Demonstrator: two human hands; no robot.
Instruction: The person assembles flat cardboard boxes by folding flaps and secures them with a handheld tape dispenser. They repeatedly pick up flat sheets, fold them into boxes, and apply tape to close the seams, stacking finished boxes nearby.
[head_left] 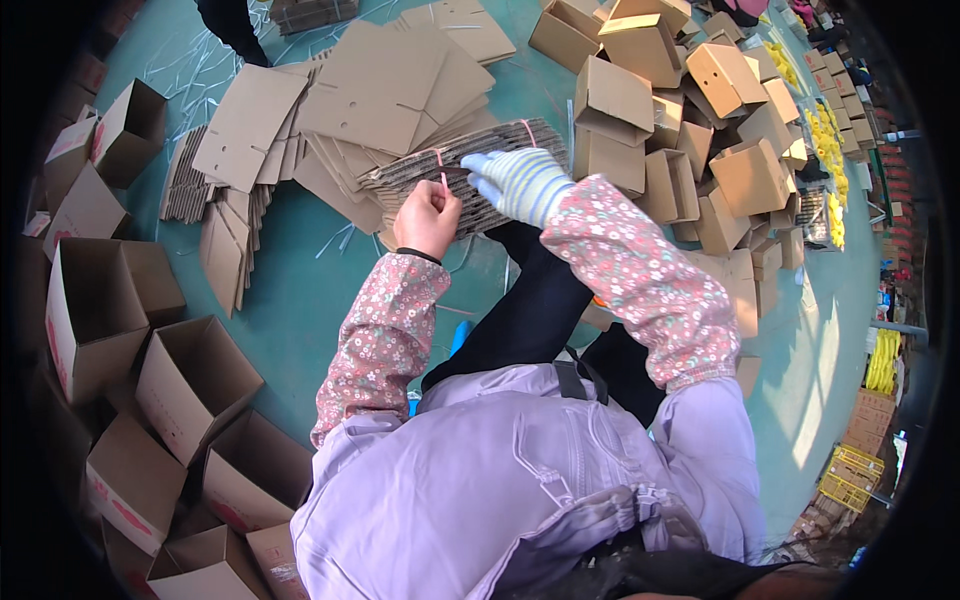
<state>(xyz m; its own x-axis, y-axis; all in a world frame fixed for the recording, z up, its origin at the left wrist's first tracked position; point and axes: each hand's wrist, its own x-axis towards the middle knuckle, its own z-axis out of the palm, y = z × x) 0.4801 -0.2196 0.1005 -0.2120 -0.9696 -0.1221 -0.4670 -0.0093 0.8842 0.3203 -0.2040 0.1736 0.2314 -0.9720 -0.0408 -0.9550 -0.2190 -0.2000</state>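
A bundle of flattened cardboard boxes (400, 182) stands edge-up in front of me, bound with pink straps (529, 132). My left hand (428, 218), bare, is closed in a pinch on the nearer pink strap (443, 172) at the bundle's edge. Just right of it is my right hand (522, 186), in a striped knit glove, its fingers closed together over the bundle. A thin dark object (455, 170) sticks out from the gloved fingertips across that strap; its kind is too small to make out.
Fanned stacks of flat cardboard (375, 85) lie beyond the bundle on the green floor (320, 270). Opened boxes (200, 380) crowd my left side, and a heap of boxes (690, 130) rises at the right. Loose straps (345, 238) lie about. Another person's leg (232, 28) shows at the top.
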